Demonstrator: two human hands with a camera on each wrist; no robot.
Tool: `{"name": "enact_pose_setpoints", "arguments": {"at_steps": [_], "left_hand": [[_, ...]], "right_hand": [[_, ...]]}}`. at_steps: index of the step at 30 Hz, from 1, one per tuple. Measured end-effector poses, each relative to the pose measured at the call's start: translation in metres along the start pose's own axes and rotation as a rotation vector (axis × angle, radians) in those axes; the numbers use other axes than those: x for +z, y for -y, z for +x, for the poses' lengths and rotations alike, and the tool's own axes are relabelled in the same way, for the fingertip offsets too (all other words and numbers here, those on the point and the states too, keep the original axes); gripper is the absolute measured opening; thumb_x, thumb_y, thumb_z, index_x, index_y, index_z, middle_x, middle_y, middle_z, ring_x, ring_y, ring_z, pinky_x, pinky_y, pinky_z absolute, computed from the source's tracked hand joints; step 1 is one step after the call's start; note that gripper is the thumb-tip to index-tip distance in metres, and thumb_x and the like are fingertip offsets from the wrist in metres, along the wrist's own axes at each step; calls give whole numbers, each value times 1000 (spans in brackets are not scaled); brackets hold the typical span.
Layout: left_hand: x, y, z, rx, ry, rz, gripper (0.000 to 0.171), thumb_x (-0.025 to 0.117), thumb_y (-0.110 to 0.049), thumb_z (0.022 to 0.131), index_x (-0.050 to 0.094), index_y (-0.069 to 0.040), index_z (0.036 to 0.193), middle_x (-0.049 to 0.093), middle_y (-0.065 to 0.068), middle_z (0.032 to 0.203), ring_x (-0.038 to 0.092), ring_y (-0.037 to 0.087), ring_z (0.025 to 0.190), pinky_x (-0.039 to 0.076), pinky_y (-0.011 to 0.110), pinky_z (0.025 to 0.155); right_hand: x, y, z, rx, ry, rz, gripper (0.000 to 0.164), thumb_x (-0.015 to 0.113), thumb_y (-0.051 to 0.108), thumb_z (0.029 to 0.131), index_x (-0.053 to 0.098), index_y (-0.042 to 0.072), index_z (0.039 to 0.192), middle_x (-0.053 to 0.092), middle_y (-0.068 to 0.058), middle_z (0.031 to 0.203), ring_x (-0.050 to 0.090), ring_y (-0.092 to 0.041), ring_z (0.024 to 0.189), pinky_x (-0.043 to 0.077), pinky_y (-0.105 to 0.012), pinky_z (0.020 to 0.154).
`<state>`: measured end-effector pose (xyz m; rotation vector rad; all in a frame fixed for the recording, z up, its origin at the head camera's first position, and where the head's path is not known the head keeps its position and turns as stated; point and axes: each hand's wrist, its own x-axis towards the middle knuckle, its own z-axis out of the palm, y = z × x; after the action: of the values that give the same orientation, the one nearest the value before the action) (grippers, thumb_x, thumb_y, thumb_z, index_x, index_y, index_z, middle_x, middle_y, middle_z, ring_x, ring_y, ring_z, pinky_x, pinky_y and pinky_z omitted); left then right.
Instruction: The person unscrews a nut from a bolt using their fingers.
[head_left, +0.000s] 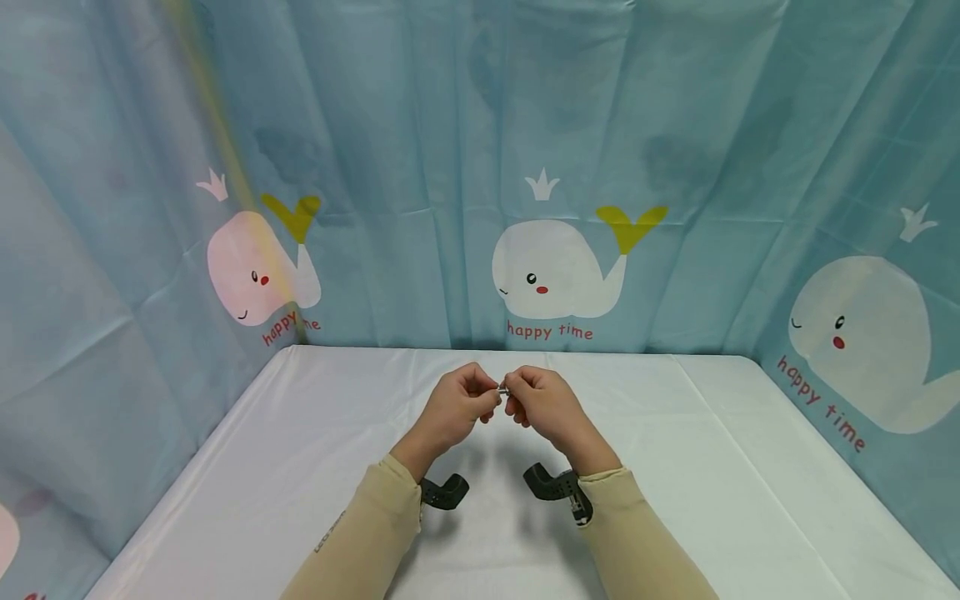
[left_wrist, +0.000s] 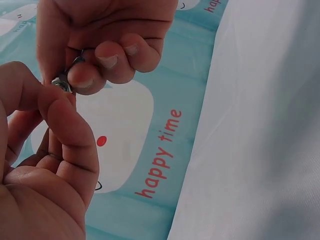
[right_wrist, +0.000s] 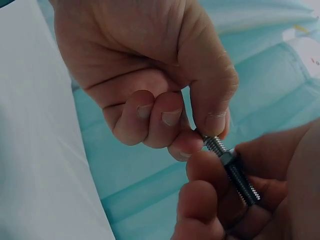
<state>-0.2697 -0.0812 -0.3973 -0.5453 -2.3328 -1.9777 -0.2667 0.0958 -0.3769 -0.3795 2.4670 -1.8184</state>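
Note:
My left hand (head_left: 459,406) and right hand (head_left: 549,406) meet above the table, fingertips nearly touching around a small metal bolt (head_left: 503,390). In the right wrist view the left thumb and fingers pinch the end of its silver thread (right_wrist: 215,145). A hex nut (right_wrist: 228,157) sits on that thread, gripped between the right thumb and index finger. Past the nut, a dark threaded length (right_wrist: 243,186) runs in toward the right palm. The left wrist view shows a shiny metal ring (left_wrist: 61,83) between the hands, partly hidden by fingertips.
A white-covered table (head_left: 675,467) lies below both hands. Behind it hangs a blue curtain (head_left: 420,150) printed with whales, and it continues along both sides. Black wrist mounts (head_left: 446,492) jut inward from the sleeves (head_left: 363,533).

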Motion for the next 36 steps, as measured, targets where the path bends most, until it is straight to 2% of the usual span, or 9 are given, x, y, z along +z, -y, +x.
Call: {"name": "enact_pose_setpoints", "arguments": {"at_steps": [5,11,16,19,23,26,29,33,36], "left_hand": [[0,1,0,-8,16,-26,6,65,-3,92,64,-9,91,64,11,81,61,25,66,51,36,61],[-2,2,1,-8,20,-51,4,66,-3,92,63,-6,91,65,14,84,62,25,67,55,37,65],[-3,2,1,7,0,-28,3,65,-4,92,64,-5,95,66,11,84,61,25,67,55,44,67],[-3,1,1,14,-4,-18,4,64,-5,92,64,-3,96,66,10,84,61,25,67,55,50,69],[-3,2,2,11,1,-22,3,65,-4,92,64,-4,95,66,11,83,62,25,67,55,50,69],[-3,3,2,5,5,-27,4,65,-5,92,64,-3,95,65,12,83,62,25,68,55,45,68],[-3,3,1,7,6,-32,8,64,-7,92,64,-1,97,65,13,84,61,25,68,55,39,67],[-3,2,1,8,2,-44,7,64,-7,92,64,-2,97,65,15,84,61,25,68,55,43,68],[-3,2,1,7,5,-47,7,64,-7,92,63,-2,96,65,15,83,61,26,67,54,52,70]], "right_hand": [[0,2,0,-9,-8,26,14,58,15,97,70,8,94,65,-11,84,56,-23,62,49,-36,58],[0,1,1,-36,4,39,13,59,6,90,70,7,98,64,-12,92,57,-25,66,48,-33,58],[0,1,0,-22,-6,38,13,63,17,95,69,8,102,65,-9,94,58,-25,65,49,-33,58],[-1,0,0,-2,-2,31,23,59,27,101,70,7,96,66,-10,83,54,-23,60,47,-32,55],[-1,1,-1,1,3,16,24,57,25,102,70,8,91,66,-11,77,54,-22,59,48,-34,56],[0,1,-1,-16,-6,20,12,60,13,96,70,8,100,66,-9,90,58,-24,66,50,-36,59],[0,1,0,-31,-14,24,22,59,4,90,69,9,108,65,-8,104,61,-26,71,51,-35,60],[1,-1,0,-20,-14,26,15,61,15,97,68,8,107,65,-9,100,59,-26,68,50,-35,58],[1,-2,0,-5,-9,15,22,60,28,101,69,8,100,66,-9,87,56,-23,63,48,-34,57]]}}
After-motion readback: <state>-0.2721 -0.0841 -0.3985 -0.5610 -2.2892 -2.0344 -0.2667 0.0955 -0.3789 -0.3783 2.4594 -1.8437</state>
